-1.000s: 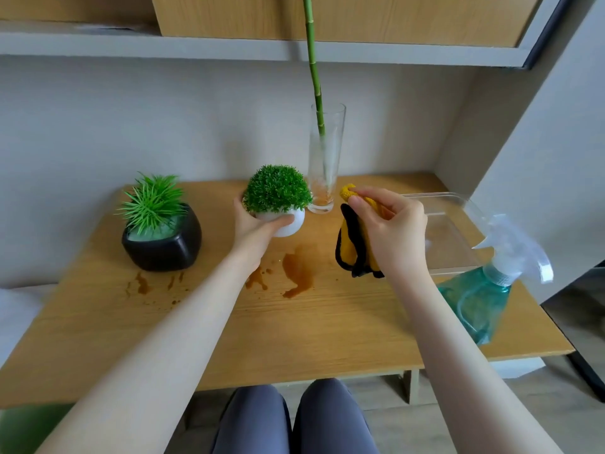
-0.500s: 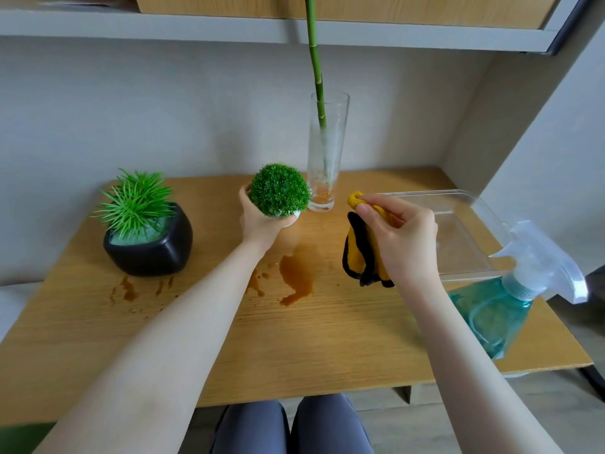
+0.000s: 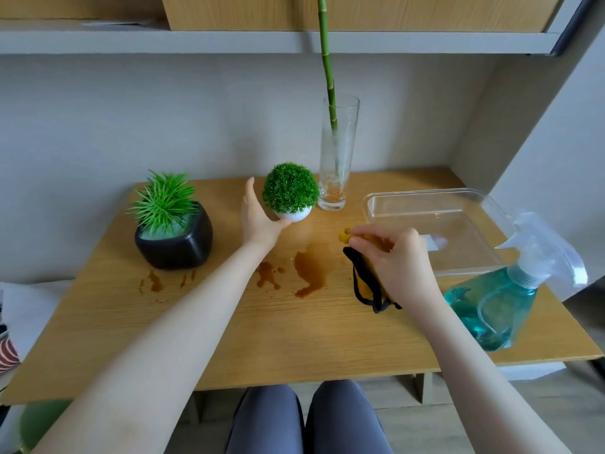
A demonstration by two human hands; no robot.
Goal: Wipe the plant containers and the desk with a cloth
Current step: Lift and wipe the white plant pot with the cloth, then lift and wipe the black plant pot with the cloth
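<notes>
A small white pot [image 3: 296, 216] with a round green plant stands at the back of the wooden desk [image 3: 294, 339]. My left hand [image 3: 258, 221] is beside it on the left, fingers spread, the thumb still touching the pot's front. My right hand [image 3: 396, 263] grips a yellow cloth with black edging [image 3: 366, 283], which hangs just above the desk. To the left sits a black pot [image 3: 176, 244] with a spiky plant. A tall glass vase [image 3: 337, 158] with a bamboo stalk stands behind the white pot. Brown spill stains [image 3: 309, 273] mark the desk.
A clear plastic tray [image 3: 432, 224] lies at the right back. A spray bottle of blue liquid [image 3: 497, 299] lies near the desk's right edge. A shelf [image 3: 229, 40] runs overhead. Walls close off the back and right. My knees [image 3: 304, 421] show below the front edge.
My left hand carried the white pot back toward the vase, set it on the desk and opened its fingers. My right hand lowered the cloth toward the desk.
</notes>
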